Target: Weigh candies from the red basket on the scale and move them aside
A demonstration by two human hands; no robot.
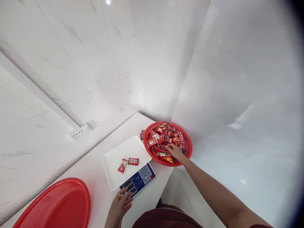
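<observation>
Where our right hand [175, 151] touches packets [157, 137], gentle pinching helps. We can't tell its grip; our left hand [121, 204] is unclenched.

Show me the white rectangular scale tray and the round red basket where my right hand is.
White rectangular scale tray [125, 148], head view: bare upper surface.
Round red basket [190, 146], head view: right-hand rim.

Red candy basket [190, 143], white tray [128, 148]
</observation>
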